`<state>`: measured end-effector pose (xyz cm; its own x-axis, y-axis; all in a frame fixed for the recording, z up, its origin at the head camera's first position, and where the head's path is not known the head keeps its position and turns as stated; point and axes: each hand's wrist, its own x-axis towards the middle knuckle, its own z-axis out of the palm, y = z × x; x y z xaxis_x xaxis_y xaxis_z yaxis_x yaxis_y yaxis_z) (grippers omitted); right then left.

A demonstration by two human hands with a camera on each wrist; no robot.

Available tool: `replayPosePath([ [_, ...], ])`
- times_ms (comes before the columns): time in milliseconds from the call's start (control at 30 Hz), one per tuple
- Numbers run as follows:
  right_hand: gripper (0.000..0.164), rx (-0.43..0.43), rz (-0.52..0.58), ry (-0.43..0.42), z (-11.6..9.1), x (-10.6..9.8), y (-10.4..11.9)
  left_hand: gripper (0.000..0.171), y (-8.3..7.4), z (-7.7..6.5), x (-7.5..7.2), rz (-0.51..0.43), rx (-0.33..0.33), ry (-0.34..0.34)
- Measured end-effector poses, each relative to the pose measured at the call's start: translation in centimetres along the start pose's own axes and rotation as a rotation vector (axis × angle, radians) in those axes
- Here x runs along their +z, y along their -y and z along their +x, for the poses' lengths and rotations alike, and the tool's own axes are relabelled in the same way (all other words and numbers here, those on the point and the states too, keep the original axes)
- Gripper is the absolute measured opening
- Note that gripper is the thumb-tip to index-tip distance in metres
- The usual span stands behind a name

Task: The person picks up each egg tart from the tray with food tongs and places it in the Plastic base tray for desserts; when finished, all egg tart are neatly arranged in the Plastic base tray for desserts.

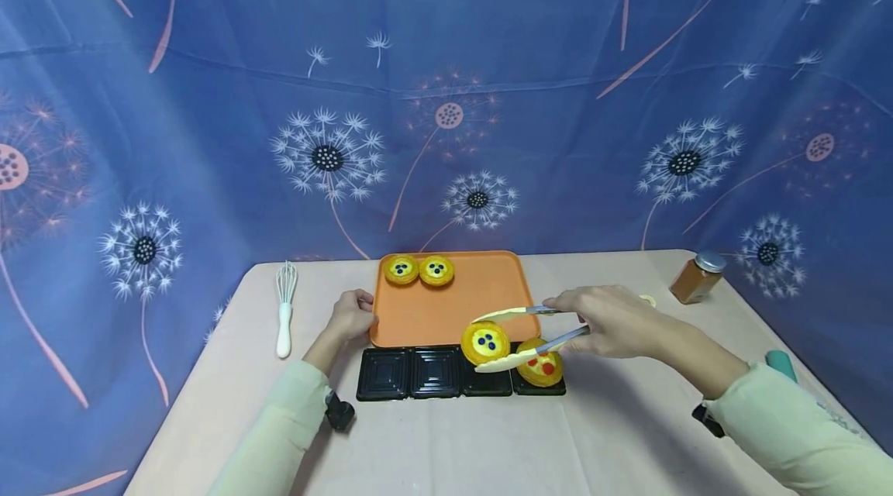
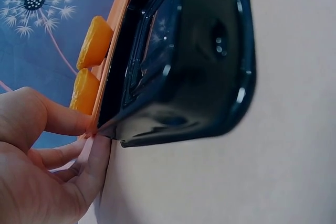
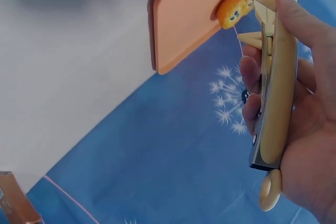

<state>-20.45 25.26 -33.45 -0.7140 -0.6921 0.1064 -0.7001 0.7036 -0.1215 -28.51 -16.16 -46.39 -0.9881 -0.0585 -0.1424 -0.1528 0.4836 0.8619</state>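
Note:
My right hand point(image 1: 617, 319) grips a pair of tongs point(image 3: 279, 77) with cream tips. Between those tips is an egg tart with blue dots point(image 1: 484, 342), above the black tray's third compartment from the left. With thumb and fingers, my left hand point(image 1: 349, 315) pinches the left edge of the orange tray point(image 1: 432, 314). Two more blue-dotted tarts point(image 1: 401, 270) sit side by side in that tray's far left corner. The black compartment tray point(image 1: 384, 374) lies along the orange tray's near side. A red-dotted tart point(image 1: 540, 368) rests in its rightmost compartment, partly hidden by the tongs.
A whisk point(image 1: 284, 310) with a white handle lies at the left. On the right stands a brown jar point(image 1: 698, 277) with a silver lid, and a teal object point(image 1: 780, 363) is partly hidden behind my right sleeve. Blue dandelion-print cloth point(image 1: 558, 132) hangs behind the table.

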Motion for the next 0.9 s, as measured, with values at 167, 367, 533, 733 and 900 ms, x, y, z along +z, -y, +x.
replayPosePath([
  [167, 0.059, 0.010, 0.015, 0.040, -0.3, 1.2, 0.1, 0.036, 0.1, 0.1, 0.3, -0.012, -0.016, 0.016],
  [367, 0.057, -0.006, 0.031, 0.069, -0.1, 1.8, 0.1, 0.036, 0.3, 0.2, 0.2, 0.000, -0.012, 0.014],
  [533, 0.057, 0.007, 0.025, 0.104, 0.1, 2.0, 0.1, 0.035, 0.3, 0.1, 0.0, 0.000, -0.024, 0.026],
  [733, 0.057, -0.003, 0.018, 0.106, 0.6, 2.1, 0.3, 0.034, 0.3, 0.1, -0.3, 0.015, -0.011, 0.007],
  [900, 0.074, 0.035, 0.035, 0.124, 0.4, 1.8, 0.3, 0.034, 0.2, 0.3, -0.1, 0.018, -0.007, 0.010],
])
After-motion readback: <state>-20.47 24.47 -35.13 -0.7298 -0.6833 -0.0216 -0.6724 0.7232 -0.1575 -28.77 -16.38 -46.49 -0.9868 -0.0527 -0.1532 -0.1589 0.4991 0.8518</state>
